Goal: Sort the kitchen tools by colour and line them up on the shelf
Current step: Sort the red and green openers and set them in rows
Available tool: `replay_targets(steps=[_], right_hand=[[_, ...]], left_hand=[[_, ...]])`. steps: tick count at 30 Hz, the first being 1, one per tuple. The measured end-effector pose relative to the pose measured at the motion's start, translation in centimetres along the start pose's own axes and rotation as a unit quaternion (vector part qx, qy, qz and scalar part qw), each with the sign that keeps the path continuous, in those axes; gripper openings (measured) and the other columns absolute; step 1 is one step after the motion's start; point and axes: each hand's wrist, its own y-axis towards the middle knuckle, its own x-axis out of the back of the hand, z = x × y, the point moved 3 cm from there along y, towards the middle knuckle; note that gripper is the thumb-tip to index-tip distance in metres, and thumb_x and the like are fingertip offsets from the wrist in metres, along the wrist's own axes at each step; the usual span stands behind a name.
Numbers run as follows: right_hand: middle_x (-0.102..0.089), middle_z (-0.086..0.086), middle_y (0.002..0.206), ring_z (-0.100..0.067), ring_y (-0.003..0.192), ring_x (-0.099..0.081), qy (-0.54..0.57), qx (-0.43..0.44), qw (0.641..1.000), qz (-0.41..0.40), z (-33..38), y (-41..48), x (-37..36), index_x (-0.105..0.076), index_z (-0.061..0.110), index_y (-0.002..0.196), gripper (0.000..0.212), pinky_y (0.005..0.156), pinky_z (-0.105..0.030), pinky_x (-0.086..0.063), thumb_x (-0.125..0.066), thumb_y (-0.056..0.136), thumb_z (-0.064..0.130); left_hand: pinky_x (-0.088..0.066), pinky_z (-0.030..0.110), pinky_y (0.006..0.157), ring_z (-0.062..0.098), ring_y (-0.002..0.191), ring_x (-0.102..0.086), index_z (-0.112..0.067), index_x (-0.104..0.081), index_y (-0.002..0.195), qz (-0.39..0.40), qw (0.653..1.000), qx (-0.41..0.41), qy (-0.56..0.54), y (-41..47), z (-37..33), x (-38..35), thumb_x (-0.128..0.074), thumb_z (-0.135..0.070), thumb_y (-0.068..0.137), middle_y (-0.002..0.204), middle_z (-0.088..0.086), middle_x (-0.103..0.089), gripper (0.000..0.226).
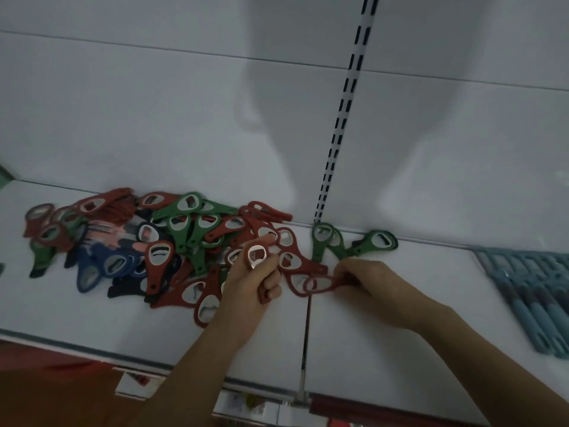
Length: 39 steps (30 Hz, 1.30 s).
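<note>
A jumbled pile of bottle openers (160,241) in red, green and dark blue lies on the white shelf (385,334), left of centre. My left hand (255,282) grips one red opener (257,257), its metal ring pointing up. My right hand (366,285) pinches the handles of two red openers (314,285), whose rings lie flat on the shelf. Three green openers (345,241) lie together by the back wall, just beyond my right hand.
Grey-blue long-handled tools (535,300) lie in a row at the shelf's right end. A slotted upright rail (341,118) runs up the back wall. A seam (306,328) splits the shelf between my hands. A lower shelf edge shows below.
</note>
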Motion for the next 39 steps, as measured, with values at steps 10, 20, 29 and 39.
replay_targets(steps=[10, 20, 29, 39], right_hand=[[-0.074, 0.006, 0.087, -0.013, 0.079, -0.07, 0.173, -0.091, 0.96, -0.199, 6.1, 5.6, -1.2, -0.073, 0.02, 0.094, 0.015, 0.073, -0.026, -0.054, -0.064, 0.099, 0.03], [-0.072, 0.005, 0.074, 0.001, 0.064, -0.066, 0.238, -0.186, 0.925, -0.229, 5.5, 6.0, -1.8, -0.068, 0.017, 0.084, 0.016, 0.061, -0.012, -0.047, -0.083, 0.084, 0.024], [-0.07, 0.008, 0.095, -0.01, 0.082, -0.064, 0.05, -0.133, 0.963, -0.231, 7.7, 12.5, -3.2, -0.073, 0.019, 0.108, 0.021, 0.076, -0.03, -0.054, -0.072, 0.091, 0.033], [-0.074, 0.004, 0.077, -0.006, 0.061, -0.065, 0.254, -0.176, 0.911, -0.275, 8.4, 11.9, -2.0, -0.077, 0.012, 0.091, 0.003, 0.059, -0.019, -0.052, -0.074, 0.091, 0.012]], left_hand=[[-0.058, 0.037, 0.088, 0.022, 0.1, -0.071, -0.017, -0.07, 0.109, -0.056, 0.967, -0.103, 0.228, 2.8, -4.2, -2.1, -0.054, -0.021, 0.104, 0.103, 0.005, -0.075, 0.017], [-0.037, 0.026, 0.05, 0.012, 0.054, -0.041, -0.014, -0.057, 0.107, -0.012, 0.987, -0.08, 0.142, 4.1, -6.9, 1.7, -0.065, -0.031, 0.093, 0.07, -0.004, -0.051, 0.024], [-0.054, 0.034, 0.079, 0.019, 0.086, -0.066, -0.019, -0.06, 0.102, -0.074, 0.959, -0.132, 0.24, 5.0, -9.8, 2.7, -0.052, -0.02, 0.105, 0.092, 0.003, -0.066, 0.008], [-0.052, 0.021, 0.085, -0.001, 0.094, -0.061, -0.026, -0.053, 0.125, 0.136, 0.781, -0.219, 0.568, 5.9, -11.5, 3.8, -0.066, -0.024, 0.098, 0.102, -0.014, -0.062, 0.03]])
